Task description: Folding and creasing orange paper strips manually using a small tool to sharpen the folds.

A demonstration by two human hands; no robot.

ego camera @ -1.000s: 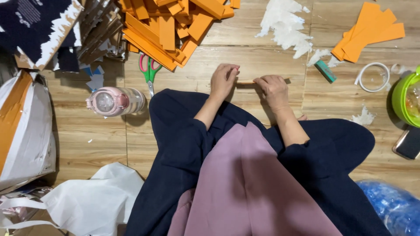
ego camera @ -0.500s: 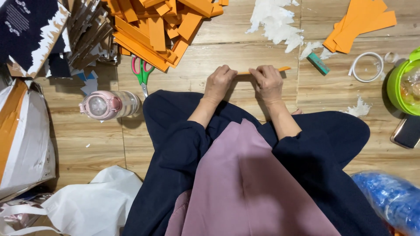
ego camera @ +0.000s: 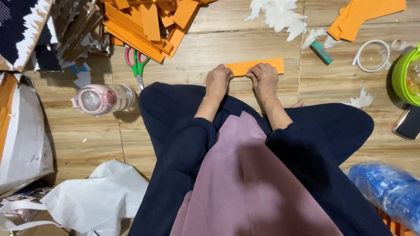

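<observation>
Wooden floor [ego camera: 197, 52]: orange strip [ego camera: 259, 66] flat under both hands' grip.

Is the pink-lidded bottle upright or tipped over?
Tipped over. The bottle lies on its side on the floor, lid pointing left, beside the scissors.

Orange strip [ego camera: 259, 66], pink-and-green scissors [ego camera: 137, 62], pink-lidded bottle [ego camera: 104, 98], green bowl [ego camera: 404, 75], blue bag [ego camera: 387, 192]
</observation>
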